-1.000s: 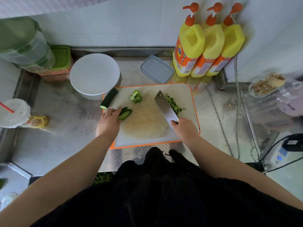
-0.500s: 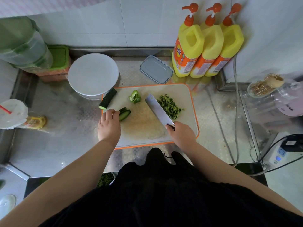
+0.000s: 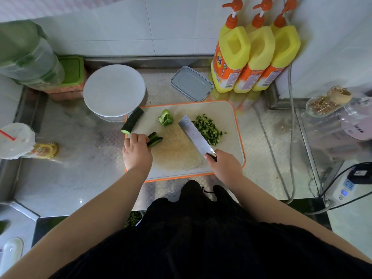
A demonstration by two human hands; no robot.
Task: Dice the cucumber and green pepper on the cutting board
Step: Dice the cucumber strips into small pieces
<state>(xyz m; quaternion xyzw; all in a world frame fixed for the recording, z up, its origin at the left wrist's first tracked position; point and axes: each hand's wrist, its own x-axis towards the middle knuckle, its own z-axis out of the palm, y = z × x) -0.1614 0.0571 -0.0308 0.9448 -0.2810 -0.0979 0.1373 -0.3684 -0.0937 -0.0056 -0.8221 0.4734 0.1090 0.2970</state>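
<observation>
— What are the hands doing at the cutting board, centre of the frame?

— The left hand has its grip curled around a bundle of cucumber strips at the board's left side, seemingly bunching them so they can be cut across together. The right hand is clamped on the handle of a cleaver, whose blade slants toward the upper left alongside a pile of diced cucumber, probably keeping that heap clear of the worn cutting patch.

— And the vegetables?

— Dark-skinned, pale-cored strips, small and even dice. An uncut cucumber chunk overhangs the board's upper left edge beside a white lid; a bright green pepper piece sits whole just right of it, untouched.
</observation>
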